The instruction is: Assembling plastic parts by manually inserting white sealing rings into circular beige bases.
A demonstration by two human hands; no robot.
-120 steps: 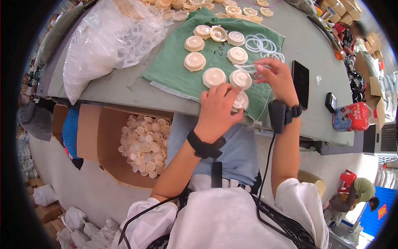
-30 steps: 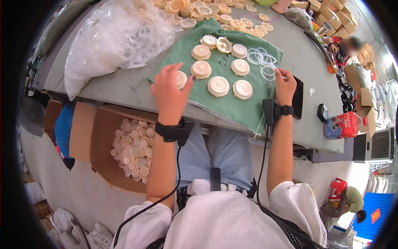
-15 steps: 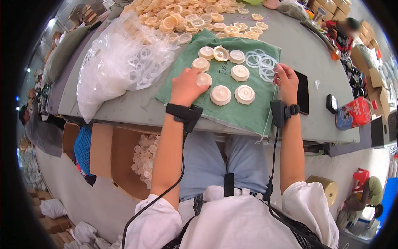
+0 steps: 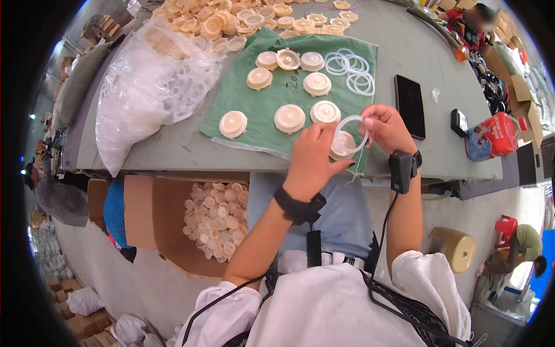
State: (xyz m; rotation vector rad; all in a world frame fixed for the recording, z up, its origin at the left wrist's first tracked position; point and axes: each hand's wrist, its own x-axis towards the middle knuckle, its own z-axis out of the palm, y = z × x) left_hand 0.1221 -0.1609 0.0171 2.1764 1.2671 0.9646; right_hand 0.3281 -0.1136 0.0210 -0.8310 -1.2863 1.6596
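Note:
My left hand point(image 4: 311, 159) is at the near edge of a green cloth point(image 4: 263, 101), its fingers and thumb around a round cream plastic lid point(image 4: 342, 146). A translucent white sealing ring point(image 4: 339, 128) is pinched in my right hand point(image 4: 388, 128), tilted over that lid and overlapping it in view. Whether ring and lid touch, I cannot tell. Several similar lids lie spread on the cloth, among them one at its left edge point(image 4: 233, 124) and one in the middle point(image 4: 289, 118). More loose rings point(image 4: 359, 83) lie in a cluster toward the cloth's far right.
A clear plastic bag of rings point(image 4: 153, 95) stands to the left. Behind the cloth is a heap of cream parts point(image 4: 225, 20). A black phone point(image 4: 410, 107), a small black device point(image 4: 459, 122) and a red jug point(image 4: 495, 137) are on the right. Below sits a carton of small parts point(image 4: 167, 225).
My left hand has moved right and nearer, and the lid it was on is now at the cloth's near right. My right hand has drawn one ring from the cluster toward me.

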